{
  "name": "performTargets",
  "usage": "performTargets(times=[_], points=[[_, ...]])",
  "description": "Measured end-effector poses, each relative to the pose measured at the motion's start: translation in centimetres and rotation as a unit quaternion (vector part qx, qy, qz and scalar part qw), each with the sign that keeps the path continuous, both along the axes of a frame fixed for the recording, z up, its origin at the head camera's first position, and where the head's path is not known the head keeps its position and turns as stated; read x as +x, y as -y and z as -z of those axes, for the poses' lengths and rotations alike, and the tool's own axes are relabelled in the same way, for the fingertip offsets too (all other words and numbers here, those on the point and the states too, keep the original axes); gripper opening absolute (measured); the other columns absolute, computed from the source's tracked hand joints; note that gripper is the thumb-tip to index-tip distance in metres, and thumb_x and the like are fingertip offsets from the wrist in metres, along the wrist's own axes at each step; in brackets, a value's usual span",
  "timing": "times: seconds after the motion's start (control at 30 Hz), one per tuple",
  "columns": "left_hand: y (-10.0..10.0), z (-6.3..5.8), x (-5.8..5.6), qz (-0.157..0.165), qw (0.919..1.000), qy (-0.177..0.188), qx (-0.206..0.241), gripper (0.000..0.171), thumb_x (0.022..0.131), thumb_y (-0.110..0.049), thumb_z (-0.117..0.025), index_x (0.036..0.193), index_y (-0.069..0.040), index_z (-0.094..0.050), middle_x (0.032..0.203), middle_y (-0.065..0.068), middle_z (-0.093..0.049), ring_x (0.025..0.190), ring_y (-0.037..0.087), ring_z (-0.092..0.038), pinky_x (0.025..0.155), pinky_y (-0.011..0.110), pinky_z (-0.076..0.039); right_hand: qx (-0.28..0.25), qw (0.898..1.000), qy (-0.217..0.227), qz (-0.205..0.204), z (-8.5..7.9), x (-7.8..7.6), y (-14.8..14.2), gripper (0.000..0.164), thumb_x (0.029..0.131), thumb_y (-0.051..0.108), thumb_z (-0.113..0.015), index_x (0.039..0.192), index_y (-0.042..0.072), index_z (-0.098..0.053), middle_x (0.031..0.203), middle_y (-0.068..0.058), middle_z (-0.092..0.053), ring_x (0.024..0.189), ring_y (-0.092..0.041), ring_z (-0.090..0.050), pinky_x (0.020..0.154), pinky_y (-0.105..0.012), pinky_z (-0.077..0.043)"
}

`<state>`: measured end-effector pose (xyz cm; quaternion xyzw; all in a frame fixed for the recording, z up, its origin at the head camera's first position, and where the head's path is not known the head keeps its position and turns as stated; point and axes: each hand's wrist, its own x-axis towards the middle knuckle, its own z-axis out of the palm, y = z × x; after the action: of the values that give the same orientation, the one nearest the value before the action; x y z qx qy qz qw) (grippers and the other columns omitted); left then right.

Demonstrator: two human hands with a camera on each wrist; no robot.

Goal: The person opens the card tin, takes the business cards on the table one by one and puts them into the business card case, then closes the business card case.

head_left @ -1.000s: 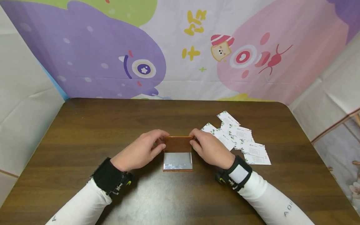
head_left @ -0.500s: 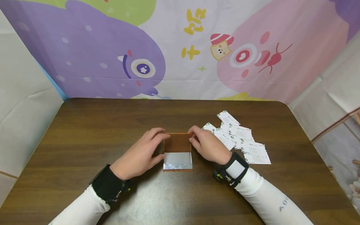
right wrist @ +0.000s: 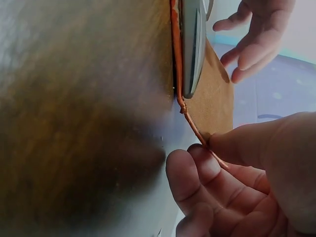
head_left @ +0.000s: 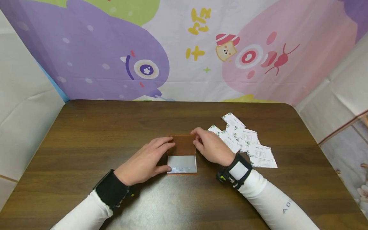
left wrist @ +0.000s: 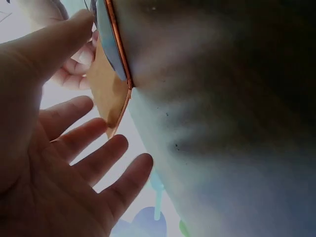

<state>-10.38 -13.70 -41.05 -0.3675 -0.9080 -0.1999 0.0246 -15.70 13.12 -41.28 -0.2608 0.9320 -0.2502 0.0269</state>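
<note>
A brown business card case point(head_left: 181, 164) with a silver metal inside lies on the table, its lid point(head_left: 184, 145) raised and tilted back. My right hand point(head_left: 215, 148) pinches the lid's right edge between thumb and fingers, plainly seen in the right wrist view. On the other side, my left hand point(head_left: 145, 159) has its fingers spread and extended. Its thumb touches the metal part's left front, and fingertips lie at the lid's left edge. In the left wrist view, the lid's inner face point(left wrist: 108, 94) shows beyond the left fingers.
Several white printed cards point(head_left: 247, 136) with green leaf patterns lie overlapping right of the case, just beyond my right hand. The brown wooden table point(head_left: 115, 118) ends at a cartoon-printed cloth point(head_left: 184, 73) behind.
My left hand has loosened from the lid's edge, its fingers straightening and its thumb sliding toward the case's front. The lid leans farther back, with the right hand still pinching it.
</note>
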Motion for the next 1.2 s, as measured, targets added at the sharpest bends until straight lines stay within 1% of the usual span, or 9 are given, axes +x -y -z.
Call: performTargets(times=[0.13, 0.3, 0.67, 0.9, 1.2], points=[[0.04, 0.05, 0.02, -0.001, 0.9999, 0.006, -0.013, 0.074, 0.087, -0.043, -0.074, 0.146, -0.005, -0.05, 0.155, 0.011, -0.038, 0.139, 0.024, -0.038, 0.097, 0.051, -0.045, -0.003, 1.0, 0.0, 0.002, 0.07, -0.06, 0.02, 0.027, 0.098, 0.017, -0.06, 0.124, 0.009, -0.059, 0.083, 0.008, -0.058, 0.065, -0.009, -0.053, 0.06, -0.027, -0.045], [0.07, 0.05, 0.01, -0.001, 0.9997, 0.012, -0.023, 0.074, 0.089, -0.045, -0.072, 0.146, -0.004, -0.05, 0.156, 0.011, -0.037, 0.141, 0.025, -0.036, 0.097, 0.053, -0.045, 0.001, 1.0, 0.007, 0.006, 0.07, -0.13, 0.08, 0.027, 0.098, 0.017, -0.061, 0.124, 0.009, -0.059, 0.086, 0.008, -0.058, 0.067, -0.009, -0.053, 0.061, -0.027, -0.045], [0.15, 0.14, -0.09, -0.005, 0.9988, 0.028, -0.041, 0.075, 0.092, -0.048, -0.068, 0.148, -0.003, -0.048, 0.156, 0.01, -0.037, 0.142, 0.028, -0.034, 0.1, 0.053, -0.042, 0.011, 1.0, 0.027, 0.009, 0.13, -0.15, 0.18, 0.03, 0.097, 0.017, -0.06, 0.125, 0.006, -0.062, 0.09, 0.005, -0.056, 0.075, -0.012, -0.053, 0.068, -0.029, -0.046], [0.25, 0.26, -0.23, -0.008, 0.9976, 0.044, -0.054, 0.076, 0.093, -0.051, -0.065, 0.149, -0.003, -0.046, 0.156, 0.012, -0.037, 0.142, 0.029, -0.035, 0.103, 0.053, -0.039, 0.021, 0.999, 0.026, 0.007, 0.21, -0.18, 0.13, 0.031, 0.097, 0.016, -0.058, 0.125, 0.005, -0.063, 0.093, 0.005, -0.055, 0.079, -0.011, -0.053, 0.071, -0.029, -0.045], [0.52, 0.33, -0.08, -0.009, 0.9968, 0.047, -0.064, 0.076, 0.094, -0.052, -0.063, 0.149, -0.002, -0.046, 0.155, 0.013, -0.037, 0.142, 0.03, -0.034, 0.105, 0.054, -0.035, 0.023, 0.999, 0.032, 0.005, -0.42, 0.17, -0.26, 0.034, 0.097, 0.017, -0.058, 0.129, 0.006, -0.061, 0.095, 0.004, -0.055, 0.079, -0.012, -0.052, 0.07, -0.029, -0.045]])
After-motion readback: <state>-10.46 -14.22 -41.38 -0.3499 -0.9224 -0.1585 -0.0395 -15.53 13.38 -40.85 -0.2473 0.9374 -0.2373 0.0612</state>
